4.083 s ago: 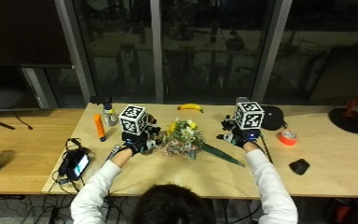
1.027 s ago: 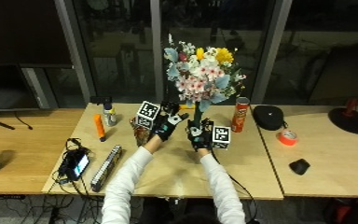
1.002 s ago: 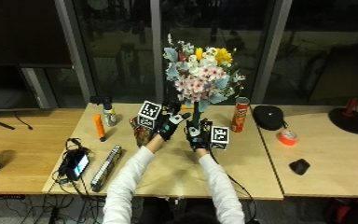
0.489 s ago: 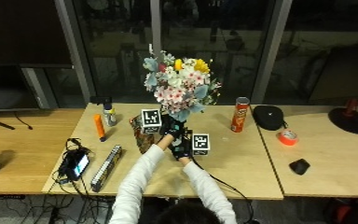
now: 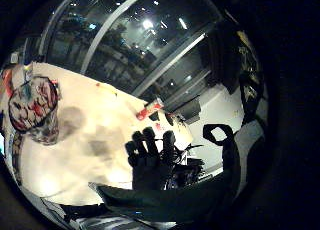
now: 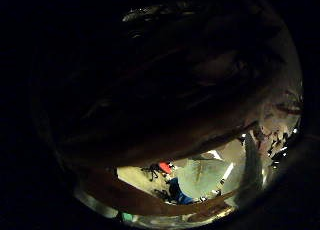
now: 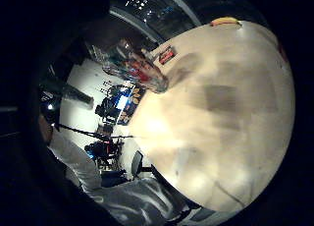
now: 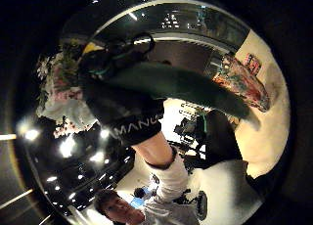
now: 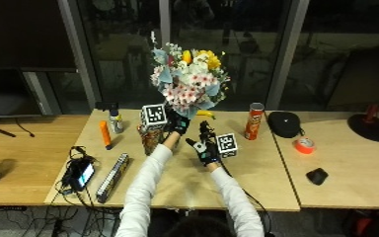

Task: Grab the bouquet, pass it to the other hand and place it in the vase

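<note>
Tabletop vase [image 9: 151, 140] beneath gripped bouquet [image 9: 188, 81]

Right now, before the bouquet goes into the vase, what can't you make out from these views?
- Vase mouth: outside view, covered by the left forearm.
- Bouquet stem ends: outside view, hidden inside the left hand's grip.
- Left thumb side palm view: nearly all dark, blocked by something close to the palm.
- Whether water is in the vase: too small and blurred in every view.
- Whether the right hand touches the stems: unclear.

Black gloves on left hand [image 9: 177, 125] and right hand [image 9: 205, 148]; long white sleeves [image 9: 143, 180].
</note>
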The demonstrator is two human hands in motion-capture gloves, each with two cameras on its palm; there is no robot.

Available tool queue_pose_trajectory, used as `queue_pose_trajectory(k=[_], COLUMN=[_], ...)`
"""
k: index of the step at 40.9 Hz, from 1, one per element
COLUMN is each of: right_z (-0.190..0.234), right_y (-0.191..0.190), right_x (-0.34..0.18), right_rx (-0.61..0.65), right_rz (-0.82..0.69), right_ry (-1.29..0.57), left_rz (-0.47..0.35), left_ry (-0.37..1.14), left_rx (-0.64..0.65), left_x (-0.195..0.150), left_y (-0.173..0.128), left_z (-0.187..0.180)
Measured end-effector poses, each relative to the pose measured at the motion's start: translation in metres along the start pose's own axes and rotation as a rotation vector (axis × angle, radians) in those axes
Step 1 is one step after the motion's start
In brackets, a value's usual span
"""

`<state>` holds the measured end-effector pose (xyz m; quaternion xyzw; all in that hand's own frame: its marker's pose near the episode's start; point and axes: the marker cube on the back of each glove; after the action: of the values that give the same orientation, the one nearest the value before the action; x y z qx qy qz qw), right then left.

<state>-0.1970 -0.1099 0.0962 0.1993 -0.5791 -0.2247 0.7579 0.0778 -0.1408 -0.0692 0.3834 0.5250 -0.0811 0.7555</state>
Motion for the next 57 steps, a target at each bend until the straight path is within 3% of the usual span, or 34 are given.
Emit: queue_pose_trajectory(k=[3,8,15,22,26,30,33,36,42,53,57], right_z=[-0.023,-0.052,-0.079,-0.097,-0.105,-0.107,-0.108,-0.11,-0.111,-0.108,-0.112], right_y=[-0.01,-0.005,-0.003,-0.004,-0.006,-0.01,-0.008,-0.016,-0.006,0.007,0.004], right_x=[0.002,-0.004,-0.013,-0.01,-0.006,-0.012,-0.01,-0.001,0.01,0.01,0.018], right_rx=[0.027,0.059,0.083,0.119,0.125,0.102,0.103,0.087,0.111,0.074,0.048], right_rz=[-0.058,0.142,0.148,0.157,0.143,-0.028,0.019,-0.149,0.127,0.179,0.039], right_ry=[0.082,0.094,0.121,0.173,0.185,0.187,0.174,0.195,0.21,0.236,0.237], left_rz=[0.008,0.024,-0.017,0.018,0.007,0.004,0.01,0.019,0.04,0.021,0.019], left_ry=[-0.015,-0.05,-0.042,-0.076,-0.085,-0.078,-0.075,-0.078,-0.088,-0.106,-0.132], left_rx=[0.026,0.079,0.134,0.19,0.209,0.218,0.226,0.223,0.232,0.293,0.31], left_x=[0.011,0.025,0.03,0.033,0.026,0.019,0.014,0.013,0.007,-0.025,-0.041], left_y=[-0.013,-0.034,-0.054,-0.066,-0.072,-0.078,-0.083,-0.085,-0.091,-0.107,-0.11], left_z=[-0.01,-0.028,-0.045,-0.059,-0.066,-0.07,-0.074,-0.077,-0.082,-0.088,-0.09])
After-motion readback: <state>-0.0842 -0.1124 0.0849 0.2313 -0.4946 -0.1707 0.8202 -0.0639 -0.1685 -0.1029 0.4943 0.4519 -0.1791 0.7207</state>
